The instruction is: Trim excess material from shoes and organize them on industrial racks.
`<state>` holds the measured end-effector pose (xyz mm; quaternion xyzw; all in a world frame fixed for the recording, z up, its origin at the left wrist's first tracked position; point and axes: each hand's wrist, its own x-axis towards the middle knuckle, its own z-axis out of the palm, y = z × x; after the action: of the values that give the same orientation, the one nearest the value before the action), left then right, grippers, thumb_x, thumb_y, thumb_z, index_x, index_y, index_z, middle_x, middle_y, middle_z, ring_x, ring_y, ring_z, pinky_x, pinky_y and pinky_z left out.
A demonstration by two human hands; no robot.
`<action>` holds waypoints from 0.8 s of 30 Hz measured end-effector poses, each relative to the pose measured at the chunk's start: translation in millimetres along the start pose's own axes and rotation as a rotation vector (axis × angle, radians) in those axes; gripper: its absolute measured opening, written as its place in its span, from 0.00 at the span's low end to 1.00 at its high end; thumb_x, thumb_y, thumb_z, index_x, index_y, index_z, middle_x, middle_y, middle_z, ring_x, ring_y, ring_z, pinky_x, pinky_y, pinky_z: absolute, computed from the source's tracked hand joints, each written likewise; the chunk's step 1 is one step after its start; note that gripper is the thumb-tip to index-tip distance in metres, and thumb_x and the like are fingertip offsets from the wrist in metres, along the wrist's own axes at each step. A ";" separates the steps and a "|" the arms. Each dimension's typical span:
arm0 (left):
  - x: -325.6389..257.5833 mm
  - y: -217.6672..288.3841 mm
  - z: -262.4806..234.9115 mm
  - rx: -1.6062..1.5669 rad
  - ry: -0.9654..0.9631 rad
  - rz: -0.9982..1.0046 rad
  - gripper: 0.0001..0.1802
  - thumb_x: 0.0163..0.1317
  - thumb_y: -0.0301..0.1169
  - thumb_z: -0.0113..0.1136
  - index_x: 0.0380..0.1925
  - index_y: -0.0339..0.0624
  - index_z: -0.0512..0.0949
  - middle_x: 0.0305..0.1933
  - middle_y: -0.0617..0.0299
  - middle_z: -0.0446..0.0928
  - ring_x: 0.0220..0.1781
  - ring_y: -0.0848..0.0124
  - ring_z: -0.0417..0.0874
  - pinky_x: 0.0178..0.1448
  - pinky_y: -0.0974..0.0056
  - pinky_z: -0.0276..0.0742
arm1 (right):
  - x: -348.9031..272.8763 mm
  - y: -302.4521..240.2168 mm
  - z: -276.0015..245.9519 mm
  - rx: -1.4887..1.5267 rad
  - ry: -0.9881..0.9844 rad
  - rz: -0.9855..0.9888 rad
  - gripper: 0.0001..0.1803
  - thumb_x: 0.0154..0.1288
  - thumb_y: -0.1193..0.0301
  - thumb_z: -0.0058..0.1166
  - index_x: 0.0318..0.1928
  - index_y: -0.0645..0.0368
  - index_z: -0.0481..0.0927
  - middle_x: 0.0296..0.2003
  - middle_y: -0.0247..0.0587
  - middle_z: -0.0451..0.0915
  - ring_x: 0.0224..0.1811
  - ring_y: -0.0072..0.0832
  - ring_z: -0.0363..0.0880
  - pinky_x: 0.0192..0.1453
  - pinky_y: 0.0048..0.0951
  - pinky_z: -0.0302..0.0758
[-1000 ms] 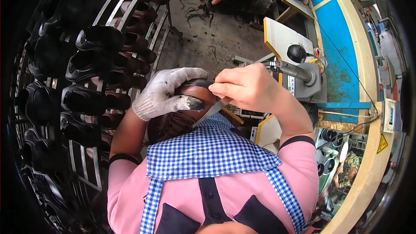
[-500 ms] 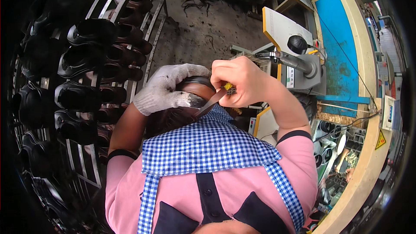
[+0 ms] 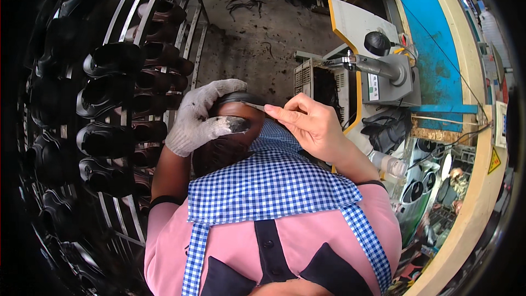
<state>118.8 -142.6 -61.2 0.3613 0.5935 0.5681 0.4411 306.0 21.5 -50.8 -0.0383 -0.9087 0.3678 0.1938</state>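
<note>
Gloved left hand point(image 3: 204, 116) grips the brown shoe point(image 3: 227, 137) tight. Bare right hand point(image 3: 309, 126) pinches a thin blade point(image 3: 253, 106). The blade lies nearly level, tip pointing left onto the shoe's top.

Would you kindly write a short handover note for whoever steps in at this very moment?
Left hand: in a white work glove, clasping a dark brown shoe against the checked apron.
Right hand: bare, fingers pinching a thin blade laid on the shoe's upper edge.
Nearby: rack of dark shoes on the left, grey bench machine on the right.
Done: shoe gripped, blade on the edge.
Left: how much of the edge has been worked cannot be told; check it all round.
</note>
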 end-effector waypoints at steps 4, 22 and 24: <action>-0.5 0.1 1.7 -0.032 0.042 -0.010 0.41 0.36 0.38 0.75 0.52 0.31 0.72 0.48 0.55 0.78 0.50 0.69 0.79 0.57 0.65 0.73 | -1.7 -4.4 3.1 0.106 0.001 0.009 0.21 0.56 0.80 0.60 0.51 0.50 0.82 0.27 0.37 0.74 0.22 0.23 0.72 0.24 0.21 0.68; -8.0 1.0 0.2 -0.016 0.086 -0.027 0.39 0.37 0.38 0.75 0.51 0.31 0.73 0.47 0.56 0.78 0.50 0.69 0.79 0.59 0.65 0.71 | 9.0 -16.0 -25.8 -0.184 -0.056 -0.098 0.20 0.50 0.80 0.62 0.46 0.48 0.84 0.25 0.36 0.73 0.20 0.26 0.71 0.21 0.24 0.67; -8.0 0.9 -0.3 -0.008 0.087 -0.019 0.39 0.37 0.38 0.75 0.51 0.31 0.73 0.47 0.56 0.78 0.50 0.69 0.79 0.59 0.65 0.71 | 9.6 -13.2 -30.0 -0.194 -0.075 -0.096 0.20 0.50 0.79 0.62 0.46 0.48 0.85 0.24 0.36 0.72 0.20 0.26 0.71 0.21 0.24 0.67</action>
<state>121.3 -150.0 -59.4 0.3287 0.6133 0.5815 0.4216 309.5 33.6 -19.0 0.0006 -0.9475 0.2695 0.1724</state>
